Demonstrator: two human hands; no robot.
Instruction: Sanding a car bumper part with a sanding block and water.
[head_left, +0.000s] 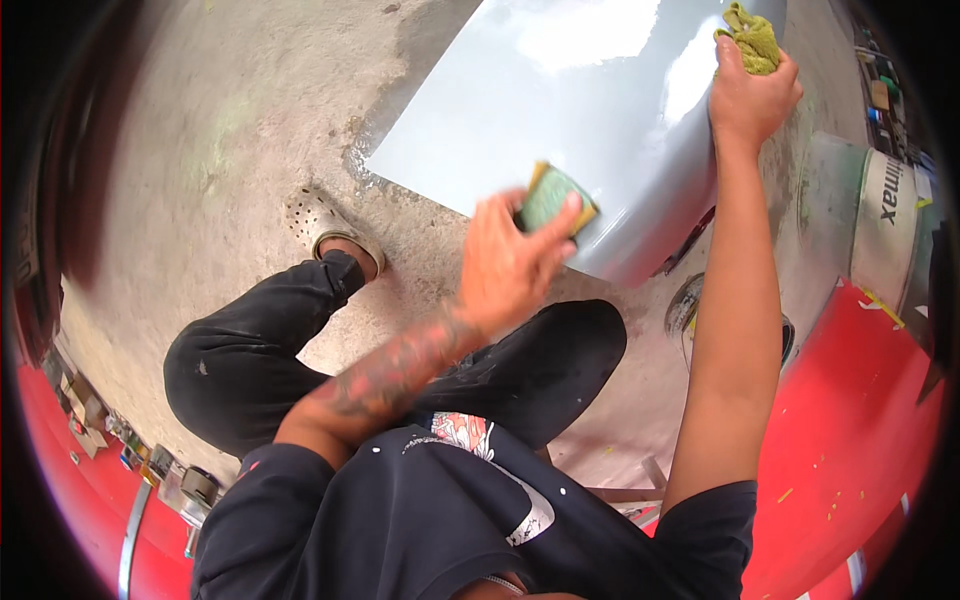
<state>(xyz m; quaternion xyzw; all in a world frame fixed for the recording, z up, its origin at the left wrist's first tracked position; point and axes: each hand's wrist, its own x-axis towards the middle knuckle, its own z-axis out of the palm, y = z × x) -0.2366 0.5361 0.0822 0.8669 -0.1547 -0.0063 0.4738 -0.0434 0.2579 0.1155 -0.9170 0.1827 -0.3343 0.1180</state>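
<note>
A glossy light grey panel [480, 110], curved along its right side, lies over the floor in front of me. My left hand [515, 245] grips a green pad with yellow edges [550, 195] over the panel's near part; the fingers look slightly blurred. My right hand [750, 105] is closed on a crumpled yellow-green cloth [745, 40] at the panel's upper right edge. Wet patches show on the concrete by the panel's left corner.
A pale drum [880, 250] and red panels [840, 420] are at my right, with a metal container [685, 305] partly behind my right arm. Cartons [85, 400] and small items line the lower left. My clog-shod foot [320, 225] rests on the concrete floor [230, 120].
</note>
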